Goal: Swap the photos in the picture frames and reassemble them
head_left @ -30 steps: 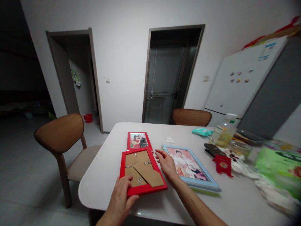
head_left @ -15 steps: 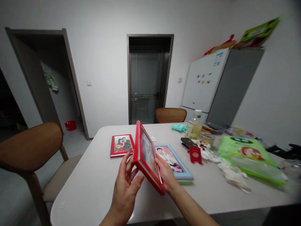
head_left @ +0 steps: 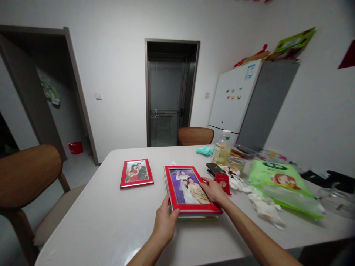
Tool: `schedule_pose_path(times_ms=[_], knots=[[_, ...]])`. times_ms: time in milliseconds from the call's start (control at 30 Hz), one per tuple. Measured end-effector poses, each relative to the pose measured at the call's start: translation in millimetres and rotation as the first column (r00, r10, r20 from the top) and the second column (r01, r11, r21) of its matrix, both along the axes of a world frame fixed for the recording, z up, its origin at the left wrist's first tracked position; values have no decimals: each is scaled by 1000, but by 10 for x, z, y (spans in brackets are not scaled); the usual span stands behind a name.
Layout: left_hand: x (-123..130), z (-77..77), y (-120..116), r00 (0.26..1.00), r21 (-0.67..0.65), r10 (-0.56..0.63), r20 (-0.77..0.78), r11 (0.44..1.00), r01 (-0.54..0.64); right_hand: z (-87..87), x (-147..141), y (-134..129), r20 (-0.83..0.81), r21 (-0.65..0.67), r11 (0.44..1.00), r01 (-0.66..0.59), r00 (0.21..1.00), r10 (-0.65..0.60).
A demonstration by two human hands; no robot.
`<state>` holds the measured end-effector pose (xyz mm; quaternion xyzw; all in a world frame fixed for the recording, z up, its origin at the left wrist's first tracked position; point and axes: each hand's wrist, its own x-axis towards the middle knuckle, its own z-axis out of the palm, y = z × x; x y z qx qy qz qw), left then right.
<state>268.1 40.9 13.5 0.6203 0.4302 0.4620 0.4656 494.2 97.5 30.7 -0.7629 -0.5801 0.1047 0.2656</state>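
A red photo frame (head_left: 191,188) with a wedding picture lies face up on a stack, with blue and green edges (head_left: 198,218) showing beneath it. My left hand (head_left: 165,220) grips its near left corner, thumb on the rim and fingers at the side. On the opposite side, my right hand (head_left: 215,190) is on the right edge with its fingers over the border. A smaller red photo frame (head_left: 137,173) with a couple's picture lies apart on the white table, to the left.
To the right are a bottle (head_left: 222,148), a dark phone-like object (head_left: 215,169), a red card-like item (head_left: 223,183), crumpled tissues (head_left: 266,208) and a green plastic package (head_left: 283,183). Wooden chairs (head_left: 30,173) stand at the left and far side of the table (head_left: 111,225).
The red photo frame, tilted up between my hands before, has come down flat onto the blue frame's stack. My left hand has moved right and lower. The view has shifted slightly.
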Motion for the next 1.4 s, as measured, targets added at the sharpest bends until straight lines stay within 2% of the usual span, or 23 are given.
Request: schedule_pose_path(times_ms=[67,200,267,300,367,433,533,633,700,767,933,1033,1133,1233,1333,1400], knots=[[-12,-20,6,994,12,15,-105,1000,-14,-31,0,13,60,-12,1000,-4,998,5],[-78,-29,32,981,38,-25,-193,999,33,-46,-10,38,116,-30,999,-34,993,37],[-164,-20,127,946,77,4,-324,997,22,-3,-62,26,145,-20,999,-36,989,39],[-226,-11,208,902,115,49,-429,993,1,31,-117,7,158,13,999,-41,987,38],[-384,13,431,763,206,166,-624,978,-44,111,-304,-62,156,128,988,-91,985,71],[-572,37,695,654,259,241,-717,963,-71,183,-589,-168,115,241,947,-213,975,191],[-840,48,1019,563,244,246,-789,966,-80,220,-1102,-344,60,280,854,-439,896,440],[-1016,21,1117,489,217,209,-847,975,-41,173,-1528,-447,15,285,791,-542,827,562],[-1080,-2,1045,456,224,204,-866,975,-10,115,-1706,-453,-5,264,787,-558,815,579],[-1122,-13,880,433,240,213,-876,971,9,43,-1810,-424,-11,237,808,-540,830,558],[-1238,23,217,405,251,219,-888,968,27,-173,-1922,-356,-4,146,868,-474,877,480],[-1309,25,-202,442,241,190,-877,969,61,-273,-1955,-399,-54,137,864,-484,868,494],[-1357,-63,-505,508,266,184,-841,960,93,-321,-1955,-488,-116,209,852,-479,853,508],[-1366,-218,-663,572,352,215,-791,926,139,-333,-1934,-581,-168,271,842,-466,839,518],[-1345,-350,-741,629,476,245,-738,849,228,-334,-1914,-655,-237,289,860,-420,839,489],[-1331,-386,-780,639,540,279,-716,803,254,-330,-1902,-689,-308,284,873,-397,824,475]])
